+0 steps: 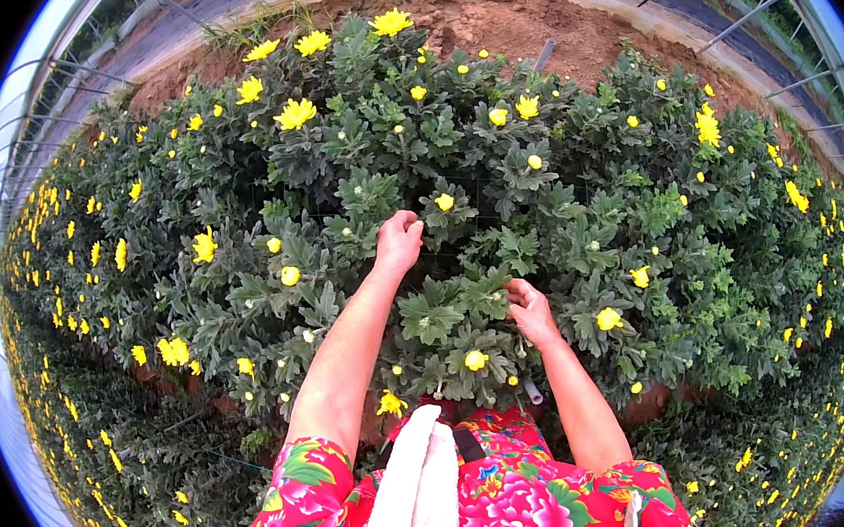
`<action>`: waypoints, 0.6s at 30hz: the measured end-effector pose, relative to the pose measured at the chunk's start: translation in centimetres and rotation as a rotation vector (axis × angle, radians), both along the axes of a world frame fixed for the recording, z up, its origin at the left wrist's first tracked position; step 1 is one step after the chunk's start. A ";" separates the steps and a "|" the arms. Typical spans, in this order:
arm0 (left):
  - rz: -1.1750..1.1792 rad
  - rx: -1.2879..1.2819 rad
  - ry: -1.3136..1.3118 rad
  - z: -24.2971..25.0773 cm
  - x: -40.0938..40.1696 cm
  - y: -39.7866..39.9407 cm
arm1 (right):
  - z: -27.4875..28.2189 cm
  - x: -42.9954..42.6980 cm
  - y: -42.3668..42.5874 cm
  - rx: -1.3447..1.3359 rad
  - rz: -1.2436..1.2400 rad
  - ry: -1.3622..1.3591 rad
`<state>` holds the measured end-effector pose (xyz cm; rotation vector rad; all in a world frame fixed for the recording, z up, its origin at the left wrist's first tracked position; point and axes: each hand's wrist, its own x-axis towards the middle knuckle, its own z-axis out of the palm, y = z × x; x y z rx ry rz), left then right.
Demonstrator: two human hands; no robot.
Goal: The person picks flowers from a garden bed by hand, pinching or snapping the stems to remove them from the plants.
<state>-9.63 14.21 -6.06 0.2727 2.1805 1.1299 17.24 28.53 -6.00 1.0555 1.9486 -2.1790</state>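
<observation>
A bed of chrysanthemum plants with dark green lobed leaves spreads before me. My left hand [399,241] reaches out over the bed, thumb and fingers curled together among the leaves. Just to its right is a half-open yellow chrysanthemum bud [444,201]. Whether anything small sits between those fingertips cannot be made out. Lower and nearer to me, my right hand [530,310] has bent fingers at the edge of a leafy chrysanthemum shoot [486,293]; leaves partly hide the fingertips. Another yellow bloom [476,360] stands close to my body, left of the right wrist.
Open yellow flowers [295,114] rise at the far side, with bare brown soil [499,23] behind. A short pipe [544,55] sticks up there; another pipe end [532,391] is by my waist. Curved greenhouse framing [823,70] surrounds the beds. A white towel [412,490] hangs down my front.
</observation>
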 end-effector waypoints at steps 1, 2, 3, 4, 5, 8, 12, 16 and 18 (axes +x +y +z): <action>0.157 0.185 -0.073 0.4 -1.4 0.8 | 0.1 0.5 -0.1 0.005 0.004 0.008; 0.239 0.232 -0.018 0.7 -2.8 1.7 | 0.3 1.2 -0.2 0.077 -0.022 0.052; 0.321 0.282 0.042 1.0 -4.6 2.8 | 0.7 1.5 -0.5 0.152 -0.049 0.101; 0.417 0.308 0.076 0.7 -6.4 3.1 | 2.2 1.6 -1.3 0.210 -0.052 0.072; 0.517 0.333 0.111 -0.1 -8.5 3.1 | 3.9 1.9 -2.1 0.244 -0.054 0.045; 0.555 0.356 0.044 -2.0 -13.5 5.5 | 8.4 4.1 -3.8 0.472 -0.061 0.046; 0.498 0.152 0.107 -4.1 -18.8 7.6 | 11.5 7.8 -6.6 0.156 -0.385 0.022; 0.384 0.240 -0.012 -6.5 -20.7 8.9 | 14.0 10.8 -7.9 0.135 -0.511 -0.026; 0.392 0.273 0.035 -8.1 -22.5 7.2 | 15.1 11.2 -8.2 0.141 -0.515 -0.047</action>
